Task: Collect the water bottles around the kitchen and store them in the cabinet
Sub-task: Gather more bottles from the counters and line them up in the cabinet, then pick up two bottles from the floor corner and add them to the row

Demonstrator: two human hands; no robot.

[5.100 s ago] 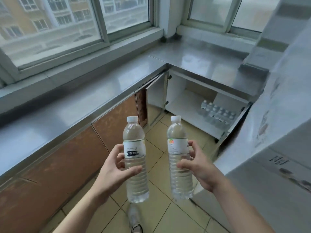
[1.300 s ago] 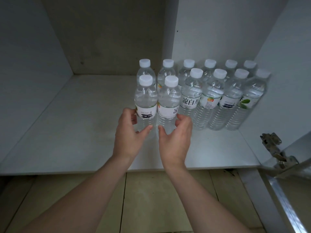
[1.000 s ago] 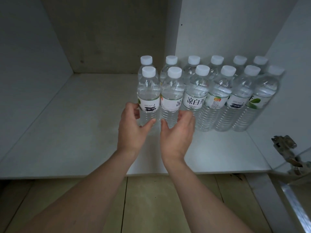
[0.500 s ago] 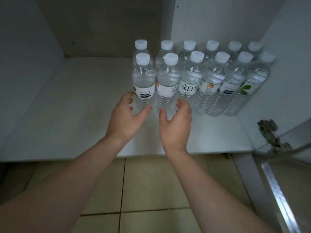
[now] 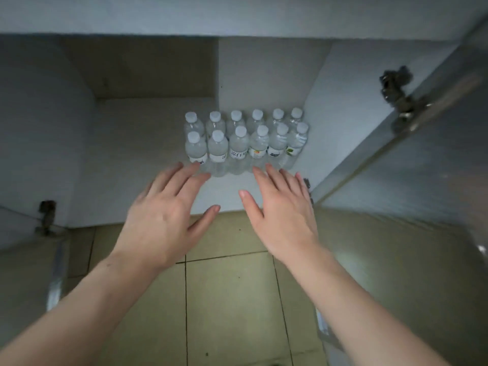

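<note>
Nearest the camera, two bare forearms reach forward over a tiled floor (image 5: 232, 299) of pale greenish squares with dark grout lines. The left hand (image 5: 163, 215) is spread flat, palm down, fingers straight and fanned, holding nothing; its fingertips lie just short of the front row of bottles, and whether they touch the leftmost one cannot be told. The right hand (image 5: 282, 212) is likewise spread with straight fingers and empty, its fingertips near the bases of the bottles toward the right of the row.

Beyond the hands, the white cabinet shelf (image 5: 137, 154) begins at the edge of the floor. On its right half stand the water bottles (image 5: 245, 140), twelve clear ones with white caps, upright in two rows of six, packed touching one another and close to the cabinet's right wall. Several carry white labels; one has a green leaf mark, another an orange spot.

To the right, the open cabinet door (image 5: 412, 165) swings outward, with a metal hinge (image 5: 398, 93) near its top. At the left edge, another hinge (image 5: 46, 216) sits low on a second door.
</note>
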